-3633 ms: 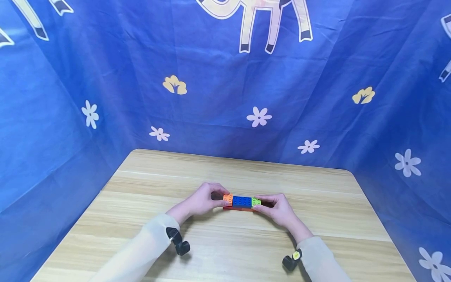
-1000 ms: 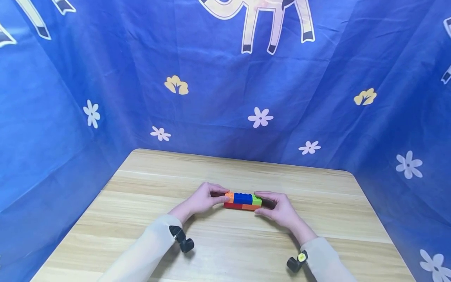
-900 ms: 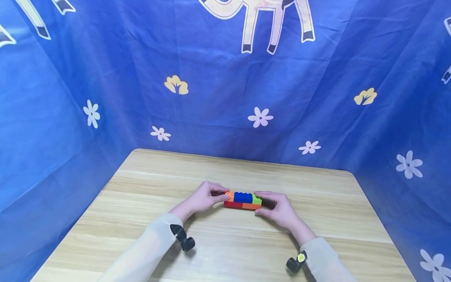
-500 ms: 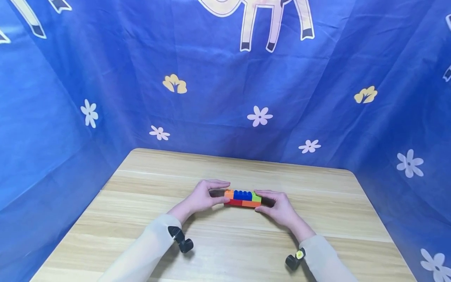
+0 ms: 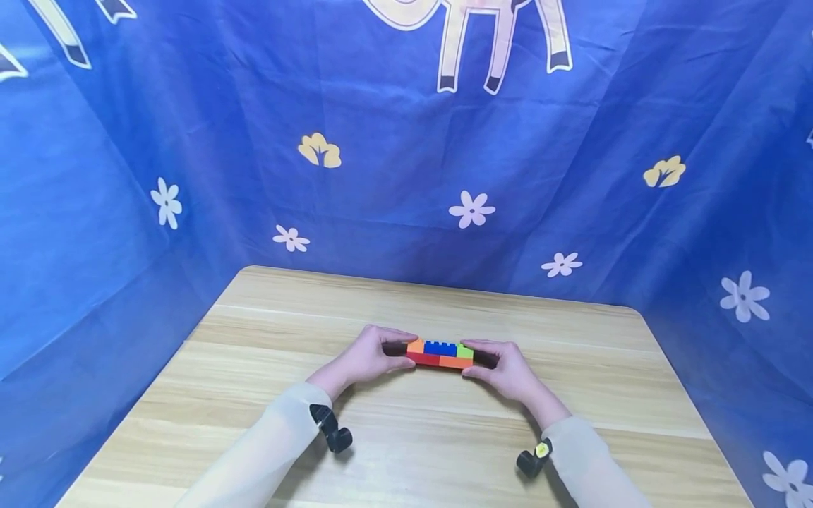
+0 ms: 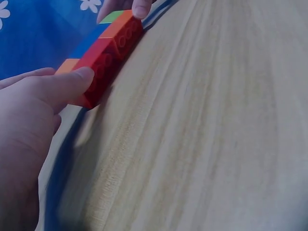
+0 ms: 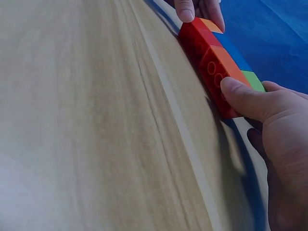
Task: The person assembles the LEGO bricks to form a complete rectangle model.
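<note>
Several toy building bricks are joined in a two-layer bar held between my hands. In the head view, a red brick (image 5: pixel 424 359) and an orange brick (image 5: pixel 452 363) form one layer; a small orange brick (image 5: pixel 416 346), a blue brick (image 5: pixel 440 348) and a green brick (image 5: pixel 466 351) form the other. Its studs point away from me. Hollow undersides of the red (image 6: pixel 100 67) and orange bricks face the wrist cameras. My left hand (image 5: pixel 370 357) pinches the red end, thumb on the underside. My right hand (image 5: pixel 508 368) pinches the green end likewise. Whether the bar touches the table cannot be told.
A pale wood-grain table (image 5: pixel 406 437) lies under the hands. Blue patterned cloth (image 5: pixel 394 197) hangs behind it and at both sides. A black wrist camera (image 5: pixel 333 430) sits on the left sleeve, another camera (image 5: pixel 533 458) on the right.
The brick bar has rolled away from me between my hands: its studs faced up toward the head camera, and now its long side does. Both hands stay at its ends.
</note>
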A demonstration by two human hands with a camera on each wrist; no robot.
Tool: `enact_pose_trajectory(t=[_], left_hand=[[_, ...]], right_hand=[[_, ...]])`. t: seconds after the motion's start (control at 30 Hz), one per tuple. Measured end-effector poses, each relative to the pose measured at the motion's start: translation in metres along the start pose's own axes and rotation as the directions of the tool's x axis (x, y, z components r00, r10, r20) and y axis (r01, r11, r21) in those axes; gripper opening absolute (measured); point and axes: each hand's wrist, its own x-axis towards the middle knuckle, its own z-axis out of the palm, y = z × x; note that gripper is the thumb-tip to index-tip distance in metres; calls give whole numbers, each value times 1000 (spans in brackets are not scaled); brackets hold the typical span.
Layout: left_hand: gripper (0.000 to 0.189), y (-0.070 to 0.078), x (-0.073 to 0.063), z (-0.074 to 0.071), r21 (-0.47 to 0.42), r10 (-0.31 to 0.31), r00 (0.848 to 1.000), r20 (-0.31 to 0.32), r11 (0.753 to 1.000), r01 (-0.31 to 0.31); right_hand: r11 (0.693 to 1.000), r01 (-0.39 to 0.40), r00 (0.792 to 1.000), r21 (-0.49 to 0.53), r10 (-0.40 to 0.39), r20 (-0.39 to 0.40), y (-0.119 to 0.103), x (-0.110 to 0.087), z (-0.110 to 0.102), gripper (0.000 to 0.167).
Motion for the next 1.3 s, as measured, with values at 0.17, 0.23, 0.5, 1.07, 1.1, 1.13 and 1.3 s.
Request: enact_pose_trajectory(t=[0.17, 0.23, 0.5, 1.07, 1.1, 1.13, 1.3], left_hand=[[50, -1, 2, -1, -85, -54, 998, 24, 995, 55], [50, -1, 2, -1, -108, -71, 997, 28, 991, 73], [50, -3, 4, -1, -141, -119, 992, 36, 982, 123], [45, -7, 4, 1, -173, -111, 993, 45, 978, 117], [44, -7, 4, 0, -171, -105, 993, 44, 979, 112], [44, -7, 3, 0, -179, -100, 994, 44, 978, 106], [43, -1, 2, -3, -185, -87, 995, 54, 978, 96]], right_hand=[[999, -32, 999, 6, 32, 12, 2, 3, -1, 53], [999, -42, 999, 11, 42, 13, 3, 4, -1, 52], [998, -53, 998, 27, 52, 37, 5, 4, -1, 51], [994, -86, 995, 68, 82, 62, 2, 4, 1, 43], [994, -84, 995, 68, 80, 63, 3, 4, 2, 43], [994, -79, 995, 71, 75, 65, 3, 4, 2, 43], [991, -65, 994, 115, 54, 98, -6, 2, 0, 43]])
